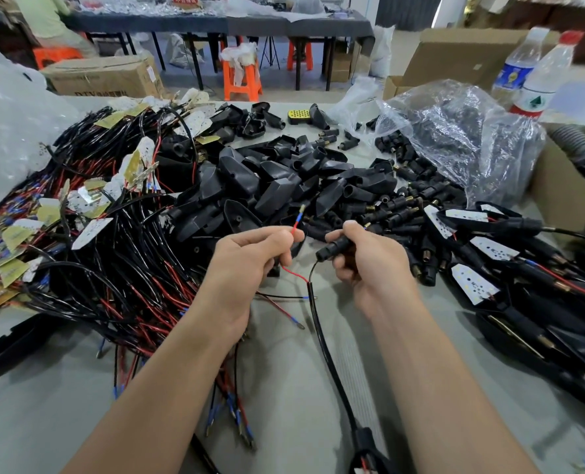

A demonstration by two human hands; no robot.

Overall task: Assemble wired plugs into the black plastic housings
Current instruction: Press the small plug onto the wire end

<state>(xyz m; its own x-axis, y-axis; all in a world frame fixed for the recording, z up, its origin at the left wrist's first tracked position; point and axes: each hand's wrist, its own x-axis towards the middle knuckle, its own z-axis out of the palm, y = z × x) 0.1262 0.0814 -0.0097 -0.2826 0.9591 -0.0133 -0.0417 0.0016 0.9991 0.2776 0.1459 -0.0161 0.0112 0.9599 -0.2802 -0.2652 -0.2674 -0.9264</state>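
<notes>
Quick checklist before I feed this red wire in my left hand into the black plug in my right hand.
1. Left hand pinches the red wire close to its end: ok.
2. Metal terminal on the wire tip is exposed and clear of the pile: ok.
3. Right hand grips the black plug firmly: ok.
4. Terminal lined up with the plug: not ok; it points up and away.
5. Plug's entry hole is clear: cannot tell; the fingers hide it.
6. Black lead already enters the plug's near end: ok.
</notes>
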